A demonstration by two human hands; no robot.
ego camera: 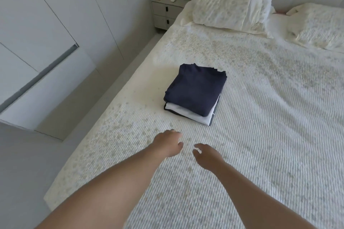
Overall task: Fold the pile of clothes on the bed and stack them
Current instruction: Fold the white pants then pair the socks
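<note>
Stack of folded clothes [195, 95] sits at frame centre on the bed [270, 126], a navy garment on top, a white one beneath, a dark edge showing at the bottom. No loose clothing is visible, so folding appears complete. Left hand [169, 144] and right hand [206, 157] hover below centre, near the stack but apart from it, fingers loosely curled and holding nothing. Pillows [230, 3] lie at upper right; a nightstand [167, 11] stands at top centre.

One stack [193, 95] of folded clothes, two hands, two pillows, one nightstand [164, 13].
</note>
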